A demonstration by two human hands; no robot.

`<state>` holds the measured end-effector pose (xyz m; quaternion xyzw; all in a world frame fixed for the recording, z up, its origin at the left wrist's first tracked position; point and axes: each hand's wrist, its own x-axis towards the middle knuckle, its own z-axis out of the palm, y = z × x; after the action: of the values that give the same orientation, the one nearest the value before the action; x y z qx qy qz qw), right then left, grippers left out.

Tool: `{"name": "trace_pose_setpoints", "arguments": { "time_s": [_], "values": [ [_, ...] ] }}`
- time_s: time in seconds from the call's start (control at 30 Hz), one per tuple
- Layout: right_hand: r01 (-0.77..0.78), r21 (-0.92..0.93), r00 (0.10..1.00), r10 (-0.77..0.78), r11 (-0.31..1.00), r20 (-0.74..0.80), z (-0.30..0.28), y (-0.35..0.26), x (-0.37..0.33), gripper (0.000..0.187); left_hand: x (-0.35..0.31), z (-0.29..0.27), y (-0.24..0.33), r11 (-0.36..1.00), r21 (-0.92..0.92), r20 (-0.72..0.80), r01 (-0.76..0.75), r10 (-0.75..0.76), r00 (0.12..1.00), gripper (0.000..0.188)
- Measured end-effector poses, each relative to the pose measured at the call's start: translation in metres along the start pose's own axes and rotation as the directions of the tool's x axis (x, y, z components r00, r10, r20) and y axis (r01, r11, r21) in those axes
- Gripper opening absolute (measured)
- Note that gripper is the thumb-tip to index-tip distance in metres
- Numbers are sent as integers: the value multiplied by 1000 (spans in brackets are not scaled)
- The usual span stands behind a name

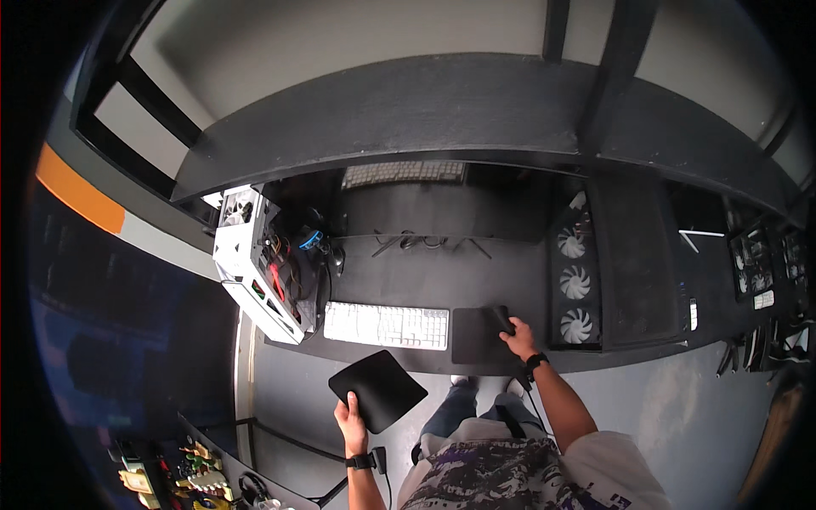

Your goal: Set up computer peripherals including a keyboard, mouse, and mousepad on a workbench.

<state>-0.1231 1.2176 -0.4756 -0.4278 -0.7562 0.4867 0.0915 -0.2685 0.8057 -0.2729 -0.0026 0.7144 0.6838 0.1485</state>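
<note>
My left hand (349,415) is closed on the near-left edge of a thin black mouse pad (379,390). The pad is held flat in front of the desk edge, above the floor. My right hand (519,340) is at the front of the black desk, its fingers closed around a small dark object (495,320) whose kind I cannot make out. That object is over another black mouse pad (473,340) lying on the desk. Just left of this pad lies a white keyboard (387,325).
A white computer case (257,280) with exposed wiring stands left on the desk (408,280). Behind the keyboard is a monitor (433,208) on splayed legs. To the right stands a black case with white fans (575,282). A shelf (382,106) runs above.
</note>
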Motion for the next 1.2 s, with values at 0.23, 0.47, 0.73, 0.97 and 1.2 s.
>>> {"name": "trace_pose_setpoints", "arguments": {
  "time_s": [0.23,0.47,0.73,0.97,1.2],
  "values": [
    [-257,-229,956,211,939,-205,-4,39,-4,55,22,15,19,997,35,120,62,-66,991,31],
    [-322,-19,909,303,947,-286,5,20,5,54,40,17,30,999,33,200,41,-47,979,31],
    [137,-111,957,-161,984,-242,-13,-105,-33,39,67,49,53,956,280,408,-88,-35,912,32],
    [62,417,846,-269,907,461,-17,-151,-71,51,49,108,95,965,214,695,-151,-42,718,25],
    [271,469,919,-370,841,133,-87,-163,-122,66,38,138,109,987,74,779,-144,33,626,23]
  ]
}}
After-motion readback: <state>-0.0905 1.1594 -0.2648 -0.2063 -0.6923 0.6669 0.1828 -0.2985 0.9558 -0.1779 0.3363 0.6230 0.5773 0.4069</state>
